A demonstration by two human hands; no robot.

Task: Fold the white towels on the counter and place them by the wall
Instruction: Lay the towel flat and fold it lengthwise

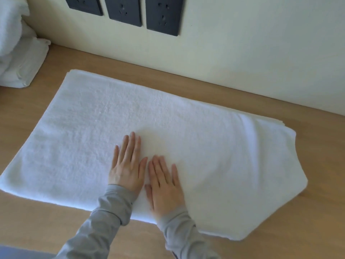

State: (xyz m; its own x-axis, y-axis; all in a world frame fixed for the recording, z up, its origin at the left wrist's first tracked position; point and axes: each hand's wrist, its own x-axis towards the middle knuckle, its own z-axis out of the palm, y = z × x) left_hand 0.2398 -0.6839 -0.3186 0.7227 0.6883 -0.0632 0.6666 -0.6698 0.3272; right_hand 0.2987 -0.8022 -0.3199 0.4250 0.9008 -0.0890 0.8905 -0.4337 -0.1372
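A large white towel (214,146) lies spread on the wooden counter (317,212), folded into layers, its right end bunched into a slanted edge. Both my hands lie flat on it, side by side near its front edge. My left hand (127,165) presses down with straight fingers pointing toward the wall. My right hand (164,184) lies just to its right, fingers straight too, thumb close to the left hand. Grey sleeves cover both forearms.
A stack of folded white towels (20,58) sits at the far left against the pale wall (261,53). Three dark socket plates (162,14) are mounted on the wall above the counter. Bare wood shows in front of and to the right of the towel.
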